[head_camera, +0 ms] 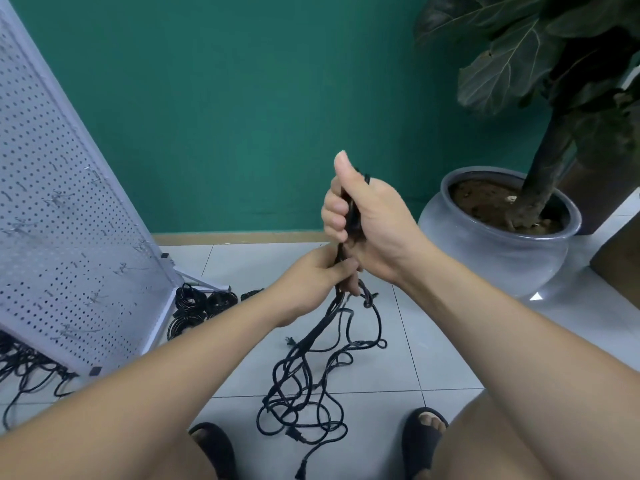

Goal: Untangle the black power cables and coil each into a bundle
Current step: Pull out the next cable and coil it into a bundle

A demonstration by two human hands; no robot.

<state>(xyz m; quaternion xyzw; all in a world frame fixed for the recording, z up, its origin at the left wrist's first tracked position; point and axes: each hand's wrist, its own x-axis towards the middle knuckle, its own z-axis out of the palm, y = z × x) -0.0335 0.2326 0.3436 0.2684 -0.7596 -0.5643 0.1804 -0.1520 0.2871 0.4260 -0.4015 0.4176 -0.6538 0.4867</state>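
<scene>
A tangle of black power cables (304, 386) lies on the tiled floor between my feet, with strands rising to my hands. My right hand (367, 220) is raised, thumb up, and grips a bunch of the black cable strands in its fist. Just below it, my left hand (322, 275) pinches the same strands where they hang down. A knot (367, 297) shows in a strand under my left hand. One plug (300, 472) lies near the bottom edge.
Several coiled black cable bundles (199, 306) lie beside the foot of a leaning white pegboard (69, 220) at left; more loose cables (24, 368) spread under it. A potted plant in a grey pot (498, 244) stands at right. A green wall is behind.
</scene>
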